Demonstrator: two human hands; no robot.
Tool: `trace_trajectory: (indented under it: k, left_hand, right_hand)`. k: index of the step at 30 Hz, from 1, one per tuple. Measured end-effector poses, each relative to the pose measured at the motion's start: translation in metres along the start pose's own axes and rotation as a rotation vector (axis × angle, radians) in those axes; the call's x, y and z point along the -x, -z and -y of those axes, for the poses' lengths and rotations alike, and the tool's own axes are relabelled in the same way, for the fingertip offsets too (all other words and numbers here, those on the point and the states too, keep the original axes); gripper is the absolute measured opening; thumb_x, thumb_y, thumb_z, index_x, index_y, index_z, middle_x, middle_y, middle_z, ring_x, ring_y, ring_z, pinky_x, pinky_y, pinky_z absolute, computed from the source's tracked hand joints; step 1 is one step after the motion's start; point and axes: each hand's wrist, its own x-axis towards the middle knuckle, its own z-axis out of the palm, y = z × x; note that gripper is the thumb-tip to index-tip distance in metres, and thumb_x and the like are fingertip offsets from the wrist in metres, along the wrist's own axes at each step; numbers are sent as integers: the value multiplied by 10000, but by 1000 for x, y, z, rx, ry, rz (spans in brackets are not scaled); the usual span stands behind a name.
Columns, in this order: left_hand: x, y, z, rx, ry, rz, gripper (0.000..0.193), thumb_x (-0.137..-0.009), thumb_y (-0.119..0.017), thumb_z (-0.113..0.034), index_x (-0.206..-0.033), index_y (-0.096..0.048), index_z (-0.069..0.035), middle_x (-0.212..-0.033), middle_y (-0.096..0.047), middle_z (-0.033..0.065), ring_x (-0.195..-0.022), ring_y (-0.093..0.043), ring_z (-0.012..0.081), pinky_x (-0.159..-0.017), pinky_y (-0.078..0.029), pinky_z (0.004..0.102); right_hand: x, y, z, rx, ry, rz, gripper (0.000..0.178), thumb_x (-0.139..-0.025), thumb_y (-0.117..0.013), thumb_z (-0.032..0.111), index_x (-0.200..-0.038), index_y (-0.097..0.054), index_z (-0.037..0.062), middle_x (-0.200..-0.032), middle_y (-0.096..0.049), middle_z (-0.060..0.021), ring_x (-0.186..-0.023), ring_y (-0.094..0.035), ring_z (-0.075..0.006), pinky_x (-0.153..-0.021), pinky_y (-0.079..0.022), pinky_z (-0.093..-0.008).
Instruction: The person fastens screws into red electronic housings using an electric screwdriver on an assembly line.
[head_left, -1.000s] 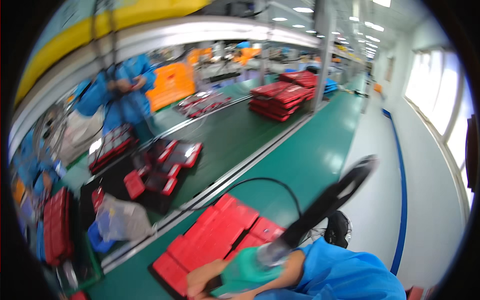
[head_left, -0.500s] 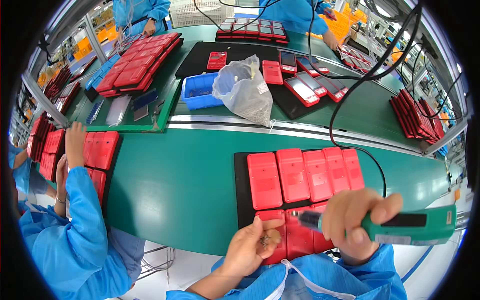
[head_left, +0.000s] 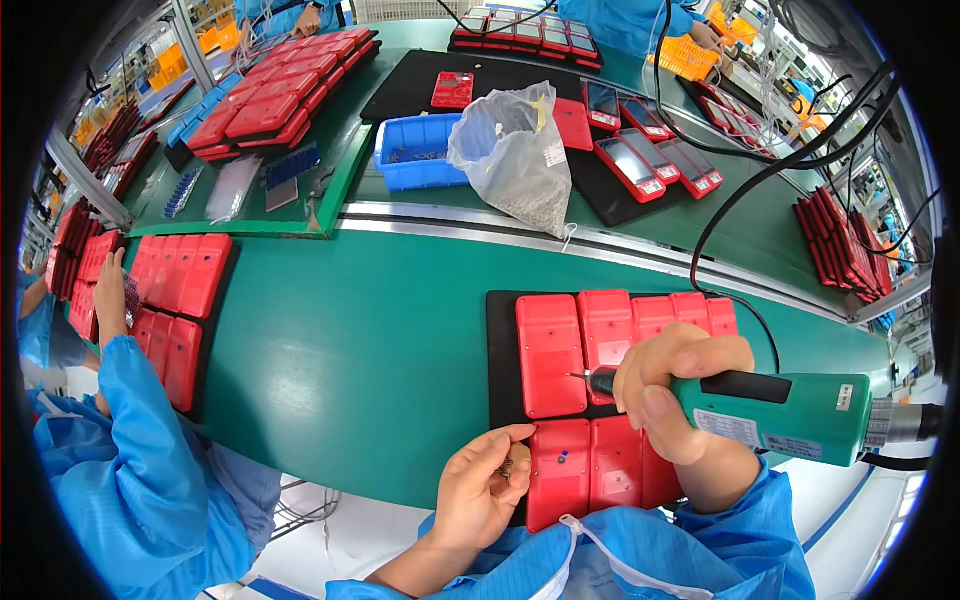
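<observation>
My right hand [head_left: 668,385] is wrapped round a green electric screwdriver [head_left: 765,415], held level with its thin bit pointing left over the back row of red plastic housings [head_left: 549,355]. Whether the bit touches a housing I cannot tell. My left hand [head_left: 478,492] is curled round a small bunch of screws [head_left: 507,466], partly hidden by the fingers. Its index finger reaches to the upper left corner of a front-row housing [head_left: 558,485], which has a few small dark spots near its middle. The housings lie in two rows on a black mat [head_left: 504,345].
Beyond a metal rail stand a blue bin [head_left: 415,180] and a clear bag [head_left: 520,185] of small parts. Red devices with screens [head_left: 630,165] lie to their right. A black cable [head_left: 697,240] hangs down at the right. On the left, a co-worker's sleeve [head_left: 140,430] is beside more red housings [head_left: 175,360].
The screwdriver has moved forward and left, from the front row to over the back row. My left hand has drawn slightly left, uncovering the front housing. The co-worker's hand has shifted left.
</observation>
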Motion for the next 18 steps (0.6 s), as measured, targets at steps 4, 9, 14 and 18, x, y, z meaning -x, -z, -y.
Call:
trace_trajectory:
  k: [4, 9, 14, 18]
  left_hand:
    - [-1, 1, 0, 24, 2, 4, 235, -889, -401, -127, -998, -505, 53, -662, -490, 77, -491, -374, 104, -409, -290, 190]
    - [-2, -1, 1, 37, 6, 1, 228, -886, -403, -122, -996, -509, 48, -656, -487, 75, -489, -370, 103, -410, -288, 191]
    - [0, 2, 1, 24, -40, -23, 230, -883, -402, -116, -1008, -508, 46, -663, -493, 77, -490, -370, 105, -420, -289, 195]
    - [6, 4, -2, 58, -43, -59, 259, -884, -405, -120, -1055, -494, 54, -670, -499, 75, -492, -373, 108, -422, -286, 192]
  right_hand:
    - [0, 1, -3, 11, -13, 5, 421, -663, -504, -157, -1036, -418, 19, -675, -483, -88, -544, -505, -158, -455, -434, -244]
    - [0, -4, -2, 63, -80, -57, 355, -663, -517, -151, -958, -434, 27, -643, -488, -80, -534, -501, -155, -459, -427, -257]
    - [-6, -5, -15, 148, -171, 12, 328, -735, -486, -87, -953, -330, 102, -643, -441, -79, -434, -406, -97, -403, -406, -252]
    - [-16, -7, -15, 235, -210, 100, 346, -715, -498, -111, -944, -327, 83, -661, -462, -85, -460, -436, -107, -415, -433, -254]
